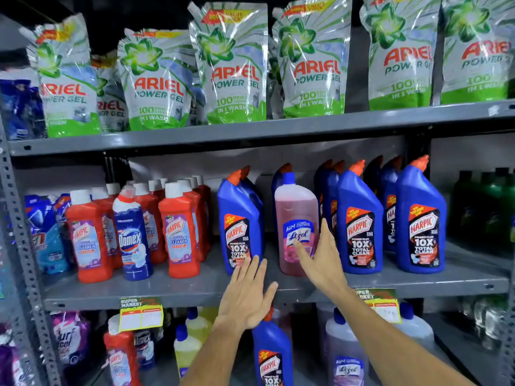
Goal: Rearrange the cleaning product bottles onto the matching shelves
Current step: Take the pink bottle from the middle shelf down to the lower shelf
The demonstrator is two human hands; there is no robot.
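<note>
A pink Lizol bottle [296, 218] with a blue cap stands on the middle shelf [178, 291] among blue Harpic bottles [361, 221]. My right hand [320, 254] is open, its fingers spread at the pink bottle's lower right side, touching or nearly touching it. My left hand [246, 295] is open and flat over the shelf's front edge, below a blue Harpic bottle [239, 218]. Left on the same shelf, a blue-and-white Domex bottle [132, 235] stands among red Harpic bathroom cleaner bottles [179, 229]. On the lower shelf a blue Harpic bottle [273, 355] stands next to Lizol bottles [345, 355].
Ariel Power Gel pouches [234, 68] fill the top shelf. Dark green bottles [485, 207] stand at the far right. Blue refill pouches [47, 235] sit at the far left. Yellow price tags [140, 316] hang from the shelf edge. A perforated metal upright [22, 246] borders the left.
</note>
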